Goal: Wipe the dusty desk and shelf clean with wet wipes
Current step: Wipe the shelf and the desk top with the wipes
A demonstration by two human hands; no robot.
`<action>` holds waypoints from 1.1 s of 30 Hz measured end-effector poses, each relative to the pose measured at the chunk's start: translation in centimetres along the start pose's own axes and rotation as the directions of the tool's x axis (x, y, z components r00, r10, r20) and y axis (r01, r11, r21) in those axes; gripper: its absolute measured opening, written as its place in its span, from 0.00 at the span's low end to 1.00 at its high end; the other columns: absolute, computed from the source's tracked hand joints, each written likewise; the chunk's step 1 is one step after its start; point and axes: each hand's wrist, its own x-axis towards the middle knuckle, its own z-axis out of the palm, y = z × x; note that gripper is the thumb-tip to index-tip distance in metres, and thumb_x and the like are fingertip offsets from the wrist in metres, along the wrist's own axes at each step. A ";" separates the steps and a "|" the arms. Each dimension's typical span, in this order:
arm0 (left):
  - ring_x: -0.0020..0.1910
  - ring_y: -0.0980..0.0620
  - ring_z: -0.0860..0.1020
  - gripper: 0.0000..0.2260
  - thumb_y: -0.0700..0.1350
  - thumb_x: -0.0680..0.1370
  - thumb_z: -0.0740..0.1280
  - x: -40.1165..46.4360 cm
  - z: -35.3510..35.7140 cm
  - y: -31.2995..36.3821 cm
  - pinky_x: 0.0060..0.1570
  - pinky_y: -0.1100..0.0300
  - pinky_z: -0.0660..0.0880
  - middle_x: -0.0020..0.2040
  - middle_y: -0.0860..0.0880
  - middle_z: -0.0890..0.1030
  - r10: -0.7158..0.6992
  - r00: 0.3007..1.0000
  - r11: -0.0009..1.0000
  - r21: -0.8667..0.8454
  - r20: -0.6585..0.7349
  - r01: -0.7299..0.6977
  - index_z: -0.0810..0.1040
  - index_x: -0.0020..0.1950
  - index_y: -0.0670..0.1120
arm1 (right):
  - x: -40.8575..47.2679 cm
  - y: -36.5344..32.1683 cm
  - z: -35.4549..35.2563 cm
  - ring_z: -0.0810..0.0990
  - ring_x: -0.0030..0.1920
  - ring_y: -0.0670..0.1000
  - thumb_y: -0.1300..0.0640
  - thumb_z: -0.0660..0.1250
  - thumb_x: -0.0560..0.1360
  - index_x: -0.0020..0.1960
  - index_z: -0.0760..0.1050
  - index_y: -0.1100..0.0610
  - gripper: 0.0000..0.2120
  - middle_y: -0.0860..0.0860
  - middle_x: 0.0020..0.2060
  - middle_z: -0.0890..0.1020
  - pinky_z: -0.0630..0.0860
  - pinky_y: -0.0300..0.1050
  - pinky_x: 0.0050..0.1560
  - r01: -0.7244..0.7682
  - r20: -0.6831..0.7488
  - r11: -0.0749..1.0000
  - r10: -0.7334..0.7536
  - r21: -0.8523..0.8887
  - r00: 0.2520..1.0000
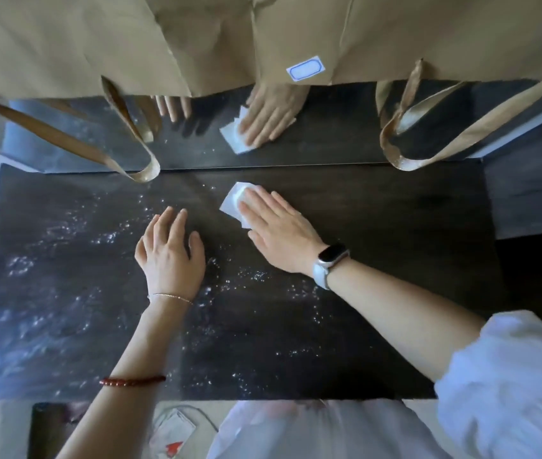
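Right hand (276,233): fingers straight and close together, laid flat and pressing down on a wet wipe (234,202); nothing curled round it, only the flat of the fingers on top. Left hand (170,250): fingers slightly spread and gently bent, tips resting on the desk (395,226) just beside the right hand, holding nothing.

Wet wipe: white, thin, folded into a rough rectangle, partly hidden under the right fingertips, with its free corners sticking out toward the far edge and to the left. Long axis running diagonally, from near right to far left, roughly across the line of the fingers. Placed near the far middle of the desk, close to the mirror-like back panel (329,140), where both hands and the wipe showed again as a reflection.

Desk: dark wood-grain top, long axis running left to right. White dust specks (64,226) scattered thickly over the left half and the near middle; right half looking dark and clean.

Further out: smartwatch (330,260) with pale strap on the right wrist, thin chain bracelet (170,297) on the left wrist, red bead bracelet (132,380) further up that forearm. Pale loose sleeve (511,376) on the right arm. Brown paper bags (97,38) along the far side, ribbon handles (428,150) drooping toward the desk, one bag bearing a blue-bordered label (305,68).
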 end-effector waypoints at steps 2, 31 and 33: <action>0.69 0.42 0.63 0.21 0.48 0.74 0.56 -1.0 0.0 0.1 0.66 0.43 0.57 0.69 0.42 0.69 0.019 0.999 1.000 0.003 0.026 -0.019 0.71 0.65 0.44 | -3.1 3.8 -0.4 0.52 0.74 0.58 0.50 0.43 0.76 0.73 0.55 0.61 0.28 0.59 0.73 0.57 0.51 0.56 0.73 -0.121 -0.054 0.993 0.121 0.006 0.991; 0.75 0.44 0.44 0.28 0.54 0.75 0.49 -22.0 2.5 -2.0 0.70 0.42 0.42 0.76 0.45 0.50 -0.071 0.988 0.991 0.120 0.136 0.055 0.54 0.74 0.47 | -27.2 2.3 4.5 0.63 0.69 0.66 0.56 0.47 0.77 0.69 0.62 0.64 0.24 0.65 0.68 0.66 0.64 0.65 0.64 -0.544 -0.270 0.838 0.534 0.044 0.801; 0.75 0.43 0.45 0.28 0.54 0.75 0.51 -22.5 2.6 -2.6 0.71 0.42 0.43 0.76 0.43 0.50 -0.111 0.984 0.987 0.128 0.138 0.093 0.53 0.74 0.46 | -26.4 1.3 4.7 0.62 0.69 0.67 0.54 0.46 0.76 0.68 0.63 0.65 0.25 0.66 0.69 0.64 0.60 0.66 0.66 -0.733 -0.287 0.657 0.747 0.178 0.600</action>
